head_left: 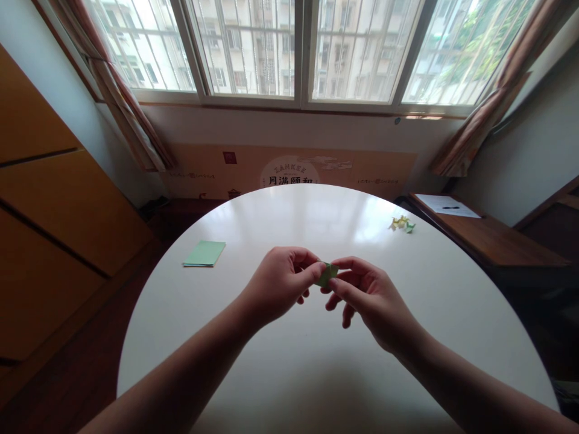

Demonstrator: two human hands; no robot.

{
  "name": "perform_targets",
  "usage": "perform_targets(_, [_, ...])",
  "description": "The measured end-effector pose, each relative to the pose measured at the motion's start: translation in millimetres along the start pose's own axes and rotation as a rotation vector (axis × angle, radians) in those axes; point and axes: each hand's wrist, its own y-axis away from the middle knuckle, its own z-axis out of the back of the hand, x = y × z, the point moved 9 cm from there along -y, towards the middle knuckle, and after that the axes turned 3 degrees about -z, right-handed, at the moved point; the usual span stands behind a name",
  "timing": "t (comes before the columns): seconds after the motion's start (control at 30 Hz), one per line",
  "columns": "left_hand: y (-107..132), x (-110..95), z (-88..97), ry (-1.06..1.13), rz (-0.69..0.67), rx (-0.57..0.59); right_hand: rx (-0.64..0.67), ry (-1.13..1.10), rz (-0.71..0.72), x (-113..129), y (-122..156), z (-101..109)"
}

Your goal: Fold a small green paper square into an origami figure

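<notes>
Between my two hands, above the middle of the white round table (289, 374), is a small folded piece of green paper (326, 275). My left hand (287, 280) is closed, pinching the paper's left side between thumb and fingers. On its right side my right hand (364, 289) grips it with thumb and index finger, while the other fingers hang loosely below. The fingertips hide part of the paper, so its full folded shape cannot be made out.
A stack of light green paper squares (204, 254) lies at the table's left. Several small yellow and green folded paper figures (401, 223) sit near the far right edge. Beyond, a wooden side table (506, 244) holds a white sheet (446, 205) with a dark pen-like item.
</notes>
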Motion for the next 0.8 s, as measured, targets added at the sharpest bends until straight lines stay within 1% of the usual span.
perform_targets(0.37, [-2.2,4.7,-3.1,0.091,0.047,0.04,-0.022,-0.002,0.006,0.0,0.3,3.1])
perform_targets(0.5, [-1.8,2.5,-3.0,0.075,0.034,0.037,-0.01,-0.003,-0.003,-0.3,-0.2,2.2])
perform_targets(0.8, [-1.9,3.4,-3.2,0.112,0.019,0.077,-0.029,-0.003,0.011,1.6,0.3,3.5])
